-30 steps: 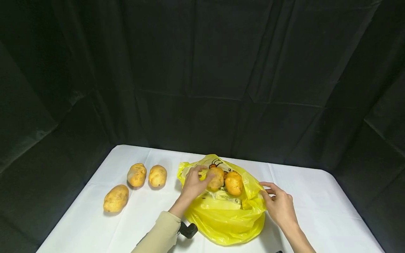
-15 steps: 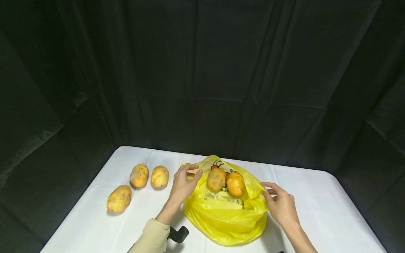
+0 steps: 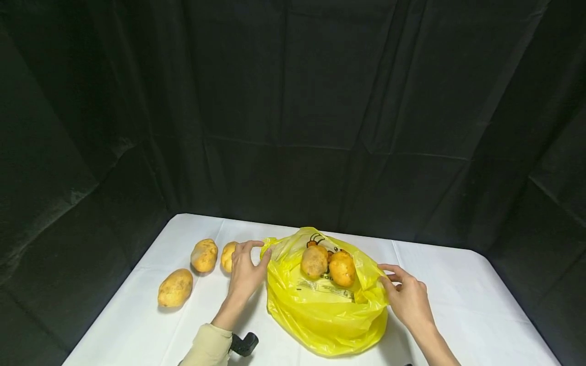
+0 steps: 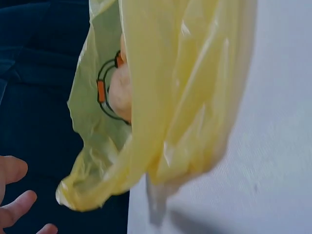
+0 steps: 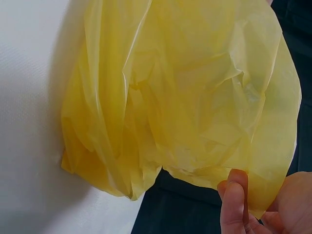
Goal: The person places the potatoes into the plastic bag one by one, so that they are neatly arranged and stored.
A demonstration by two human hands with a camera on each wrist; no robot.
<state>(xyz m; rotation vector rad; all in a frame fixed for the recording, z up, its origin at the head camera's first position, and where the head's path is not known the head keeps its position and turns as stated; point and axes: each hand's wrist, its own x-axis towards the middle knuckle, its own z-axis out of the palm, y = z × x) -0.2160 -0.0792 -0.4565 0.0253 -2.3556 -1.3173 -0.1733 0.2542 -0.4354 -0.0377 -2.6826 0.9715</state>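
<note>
A yellow plastic bag [image 3: 327, 320] lies with its mouth spread, and two potatoes [image 3: 314, 262] show inside it. My right hand [image 3: 407, 295] pinches the bag's right rim between thumb and fingers; the right wrist view shows the film between the fingers [image 5: 234, 202]. To the left of the bag, my left hand [image 3: 247, 272] hovers with fingers apart and nothing in them. It partly covers a potato [image 3: 227, 256] on the table. Two more potatoes lie farther left, one at the back [image 3: 204, 255] and one nearer [image 3: 176, 288].
A white cloth covers the table [image 3: 458, 305]. Black curtains [image 3: 293, 127] stand behind and along both sides. A black device [image 3: 244, 344] sits at my left wrist, beside the beige sleeve [image 3: 208, 345].
My left hand has moved left, away from the potato in the bag and out past the bag's left rim. The right hand keeps its grip on the rim.
</note>
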